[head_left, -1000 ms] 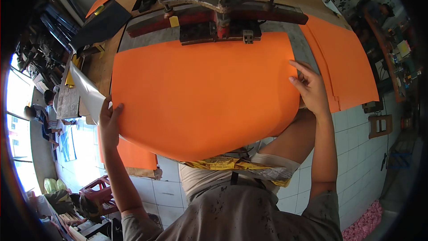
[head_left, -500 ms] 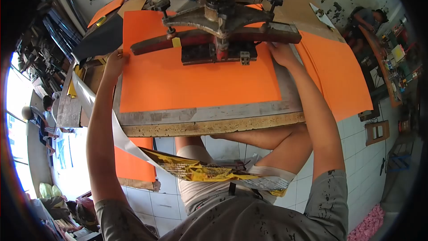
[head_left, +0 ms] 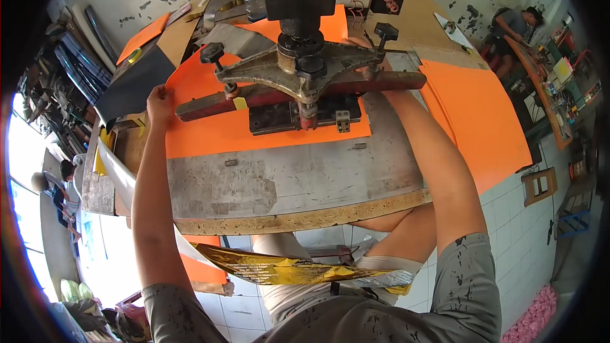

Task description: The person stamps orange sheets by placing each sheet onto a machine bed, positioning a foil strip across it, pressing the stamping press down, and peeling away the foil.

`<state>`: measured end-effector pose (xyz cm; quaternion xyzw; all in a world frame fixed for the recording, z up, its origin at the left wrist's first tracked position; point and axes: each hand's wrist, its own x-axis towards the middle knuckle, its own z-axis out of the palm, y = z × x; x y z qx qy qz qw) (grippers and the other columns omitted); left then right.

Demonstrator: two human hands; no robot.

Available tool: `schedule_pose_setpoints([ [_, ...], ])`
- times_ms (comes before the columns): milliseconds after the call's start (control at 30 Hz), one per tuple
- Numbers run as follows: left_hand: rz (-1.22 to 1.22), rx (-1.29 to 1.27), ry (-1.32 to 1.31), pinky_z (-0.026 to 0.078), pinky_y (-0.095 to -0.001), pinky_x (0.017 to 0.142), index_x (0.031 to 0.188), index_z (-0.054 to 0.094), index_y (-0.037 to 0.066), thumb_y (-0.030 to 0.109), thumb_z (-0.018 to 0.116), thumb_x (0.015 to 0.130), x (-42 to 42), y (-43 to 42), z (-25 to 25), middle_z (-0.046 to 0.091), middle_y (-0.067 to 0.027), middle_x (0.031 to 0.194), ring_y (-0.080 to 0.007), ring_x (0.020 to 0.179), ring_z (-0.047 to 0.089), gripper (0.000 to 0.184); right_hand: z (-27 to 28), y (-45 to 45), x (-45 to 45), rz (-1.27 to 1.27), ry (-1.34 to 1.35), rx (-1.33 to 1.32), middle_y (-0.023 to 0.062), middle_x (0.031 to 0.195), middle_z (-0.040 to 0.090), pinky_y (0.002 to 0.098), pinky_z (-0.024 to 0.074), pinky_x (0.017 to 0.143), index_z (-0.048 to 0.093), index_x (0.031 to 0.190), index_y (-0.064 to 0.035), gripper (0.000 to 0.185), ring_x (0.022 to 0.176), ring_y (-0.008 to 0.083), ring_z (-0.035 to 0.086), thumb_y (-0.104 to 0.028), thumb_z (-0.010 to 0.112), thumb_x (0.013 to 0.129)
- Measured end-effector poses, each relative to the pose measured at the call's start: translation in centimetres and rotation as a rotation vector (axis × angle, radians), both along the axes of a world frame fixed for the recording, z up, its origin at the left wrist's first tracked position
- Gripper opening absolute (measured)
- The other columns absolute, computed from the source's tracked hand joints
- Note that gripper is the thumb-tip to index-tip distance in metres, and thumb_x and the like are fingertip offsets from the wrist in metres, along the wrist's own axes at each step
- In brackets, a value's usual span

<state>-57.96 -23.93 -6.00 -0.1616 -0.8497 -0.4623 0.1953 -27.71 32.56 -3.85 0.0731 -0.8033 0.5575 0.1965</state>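
Note:
A large orange sheet (head_left: 210, 143) lies on the grey press bed (head_left: 330, 181), partly under the press head (head_left: 305, 79). My left hand (head_left: 160, 105) is closed on its left edge, fingers pinched there. The sheet's far left part looks lifted and bent. My right forearm (head_left: 429, 133) passes beneath the dark red bar (head_left: 397, 81) of the press. Only a little of my right hand (head_left: 361, 42) shows behind the bar, beside the orange at the right; its fingers are mostly hidden. A black block (head_left: 273, 119) with a small metal clamp hangs under the bar, over the sheet.
More orange sheets (head_left: 473, 114) are stacked at the right. A black sheet (head_left: 136, 82) lies at the left. Printed gold foil (head_left: 267, 265) hangs across my lap. A water bottle (head_left: 255, 5) stands behind the press. Another person (head_left: 516, 28) sits at the far right.
The orange sheet has slid away from me and leftward under the press, baring more of the bed's front. Its far left part now bends up. My right hand has reached farther back.

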Motion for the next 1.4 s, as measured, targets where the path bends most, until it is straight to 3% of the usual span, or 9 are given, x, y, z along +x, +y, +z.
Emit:
schedule_pose_setpoints([
  [367, 0.05, -0.104, 0.001, 0.054, -0.0364, 0.073, 0.116, 0.07, 0.002, 0.025, 0.07, 0.094, 3.0, 0.7, 1.4, 0.076, -0.0101, 0.088, -0.0215, 0.078, 0.072, 0.032, 0.1, 0.2, 1.7, -0.074, -0.039, 0.292, 0.0188, 0.12, 0.063, 0.0491, 0.0476, 0.096, 0.059, 0.128, -0.0041, 0.033, 0.112, 0.0377, 0.06, -0.02, 0.056, 0.1],
  [467, 0.083, -0.191, -0.144, 0.054, -0.0388, 0.085, 0.125, 0.067, 0.004, 0.026, 0.07, 0.093, 4.0, 0.5, 2.7, 0.074, -0.0136, 0.104, -0.0251, 0.097, 0.072, 0.039, 0.1, -0.3, 2.2, -0.142, -0.007, 0.466, 0.0199, 0.122, 0.062, 0.0493, 0.0471, 0.097, 0.059, 0.129, -0.0038, 0.033, 0.114, 0.0381, 0.06, -0.02, 0.055, 0.101],
  [600, 0.174, -0.468, 0.053, 0.045, -0.0439, 0.105, 0.134, 0.06, 0.006, 0.024, 0.071, 0.092, 6.8, 0.0, 3.0, 0.063, -0.0181, 0.129, -0.0325, 0.125, 0.058, 0.046, 1.4, -3.3, 5.2, -0.473, -0.085, 1.005, 0.022, 0.13, 0.061, 0.0499, 0.0454, 0.102, 0.058, 0.132, -0.0031, 0.034, 0.119, 0.0389, 0.058, -0.018, 0.051, 0.102],
  [667, 0.067, -0.617, 0.191, 0.04, -0.0465, 0.112, 0.137, 0.057, 0.006, 0.023, 0.071, 0.092, 11.4, -0.8, 3.6, 0.057, -0.0186, 0.138, -0.0361, 0.134, 0.05, 0.05, 2.8, -5.3, 8.0, -0.394, -0.308, 0.799, 0.0201, 0.142, 0.054, 0.0506, 0.0414, 0.107, 0.057, 0.136, -0.0033, 0.037, 0.131, 0.0376, 0.051, -0.009, 0.052, 0.099],
  [733, -0.134, -0.684, 0.022, 0.04, -0.0465, 0.113, 0.135, 0.058, 0.005, 0.019, 0.069, 0.093, 17.4, -1.2, 5.4, 0.057, -0.0182, 0.138, -0.0383, 0.133, 0.051, 0.046, 2.9, -7.3, 13.8, -0.363, -0.23, 0.908, 0.0171, 0.144, 0.053, 0.0493, 0.0385, 0.111, 0.057, 0.136, -0.0021, 0.039, 0.135, 0.0355, 0.048, -0.006, 0.053, 0.097],
  [800, -0.277, -0.559, -0.064, 0.037, -0.0461, 0.116, 0.137, 0.057, 0.004, 0.015, 0.064, 0.096, 24.8, 0.3, 7.4, 0.054, -0.0182, 0.145, -0.0381, 0.138, 0.048, 0.042, 5.3, -11.3, 18.8, -0.34, -0.154, 0.808, 0.0147, 0.145, 0.054, 0.0491, 0.0384, 0.112, 0.056, 0.138, -0.0006, 0.04, 0.137, 0.0336, 0.048, -0.006, 0.053, 0.098],
  [900, -0.341, -0.59, 0.014, 0.036, -0.0451, 0.118, 0.14, 0.056, 0.004, 0.013, 0.058, 0.1, 31.3, 2.1, 7.7, 0.05, -0.0169, 0.151, -0.0365, 0.142, 0.044, 0.042, 4.7, -14.5, 22.5, -0.235, -0.116, 0.797, 0.013, 0.15, 0.052, 0.048, 0.0357, 0.115, 0.054, 0.141, -0.0004, 0.043, 0.141, 0.0313, 0.045, -0.011, 0.055, 0.1],
  [1033, -0.328, -0.592, 0.038, 0.035, -0.0458, 0.119, 0.144, 0.054, 0.005, 0.018, 0.054, 0.103, 33.3, 2.5, 5.5, 0.048, -0.0127, 0.155, -0.0351, 0.145, 0.043, 0.043, 2.6, -15.6, 22.7, -0.251, -0.095, 0.815, 0.0122, 0.155, 0.049, 0.0467, 0.0318, 0.12, 0.05, 0.148, -0.0017, 0.049, 0.145, 0.0297, 0.043, -0.022, 0.055, 0.103],
  [1400, -0.295, -0.569, 0.074, 0.04, -0.0446, 0.114, 0.133, 0.064, 0.006, 0.018, 0.056, 0.101, 33.8, 3.0, 5.6, 0.056, -0.0124, 0.145, -0.0353, 0.135, 0.051, 0.035, 1.7, -15.7, 23.2, -0.338, -0.053, 0.883, 0.0099, 0.151, 0.054, 0.0455, 0.0333, 0.119, 0.052, 0.146, -0.0036, 0.048, 0.144, 0.027, 0.044, -0.027, 0.056, 0.104],
])
